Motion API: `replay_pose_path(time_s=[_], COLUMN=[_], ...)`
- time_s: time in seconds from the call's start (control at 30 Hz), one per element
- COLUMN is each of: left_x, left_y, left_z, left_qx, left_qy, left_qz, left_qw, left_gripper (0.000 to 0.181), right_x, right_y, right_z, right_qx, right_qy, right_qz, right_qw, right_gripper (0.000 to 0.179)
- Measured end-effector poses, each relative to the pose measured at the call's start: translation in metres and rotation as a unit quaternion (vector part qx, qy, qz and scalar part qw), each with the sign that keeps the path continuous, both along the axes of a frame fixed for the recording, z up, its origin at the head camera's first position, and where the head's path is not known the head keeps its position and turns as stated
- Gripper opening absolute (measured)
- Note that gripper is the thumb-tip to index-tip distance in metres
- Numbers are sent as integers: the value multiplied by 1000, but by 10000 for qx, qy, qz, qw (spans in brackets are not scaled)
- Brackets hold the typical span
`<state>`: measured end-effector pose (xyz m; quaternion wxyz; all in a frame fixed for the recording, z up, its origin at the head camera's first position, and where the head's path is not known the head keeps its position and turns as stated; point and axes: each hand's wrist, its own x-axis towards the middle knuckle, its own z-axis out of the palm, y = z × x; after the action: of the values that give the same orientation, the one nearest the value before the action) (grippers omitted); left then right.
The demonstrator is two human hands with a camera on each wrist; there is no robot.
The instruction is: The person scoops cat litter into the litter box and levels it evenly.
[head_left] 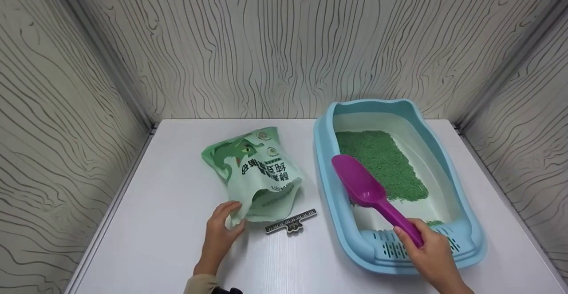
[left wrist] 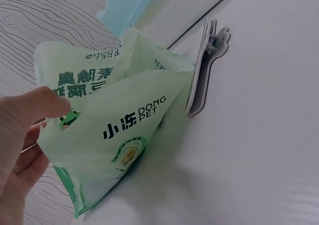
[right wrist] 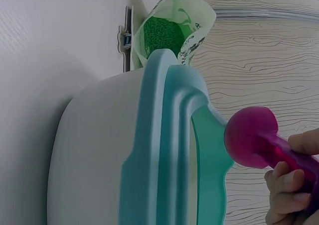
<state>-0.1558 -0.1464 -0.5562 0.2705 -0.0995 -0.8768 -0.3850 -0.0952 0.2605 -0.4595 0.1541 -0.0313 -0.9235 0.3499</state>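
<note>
My left hand (head_left: 220, 233) pinches the mouth edge of a light green cat litter bag (head_left: 262, 169). The bag lies on the table, its mouth gaping toward me; green pellets (right wrist: 162, 35) show inside it in the right wrist view. With my right hand (head_left: 431, 255) I grip the handle of a magenta litter scoop (head_left: 357, 178). Its bowl overlaps the left rim of the blue litter box (head_left: 328, 187) in the head view, and no pellets show in it. Green litter (head_left: 384, 163) covers part of the box floor.
A bag clip (head_left: 291, 221) with a ruler-like dark face lies on the white table (head_left: 168, 196) between bag and box. At the box's near end is a slotted step (head_left: 390, 250). Wood-patterned panels (head_left: 248, 45) enclose the table at the back and sides.
</note>
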Motion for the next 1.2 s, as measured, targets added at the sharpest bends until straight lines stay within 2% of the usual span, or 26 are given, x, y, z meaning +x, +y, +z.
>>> replay_pose_path(time_s=[0.1, 0.3, 0.5, 0.83, 1.07, 1.2], left_x=[0, 0, 1, 0, 3, 3], left_y=[-1, -4, -5, -9, -9, -8], left_z=[0, -1, -2, -2, 1, 2], left_qx=[-67, -58, -116, 6, -87, -114], left_qy=[73, 195, 179, 196, -236, -274], left_qz=[13, -33, 18, -22, 103, 122], left_qw=[10000, 9998, 9998, 9998, 9996, 9995], left_gripper=[46, 43, 41, 40, 40, 40], right_x=[2, 6, 8, 10, 13, 13], right_y=[-5, -14, -22, -32, -35, -37], right_z=[-1, -5, -9, -21, -30, -33], right_qx=[-45, -243, -441, -205, -48, -54], right_qy=[255, 323, 581, 794, 847, 853], right_qz=[146, 476, 796, 1453, 1847, 2062], right_qw=[9996, 9980, 9942, 9860, 9791, 9748], right_gripper=[17, 18, 21, 22, 22, 21])
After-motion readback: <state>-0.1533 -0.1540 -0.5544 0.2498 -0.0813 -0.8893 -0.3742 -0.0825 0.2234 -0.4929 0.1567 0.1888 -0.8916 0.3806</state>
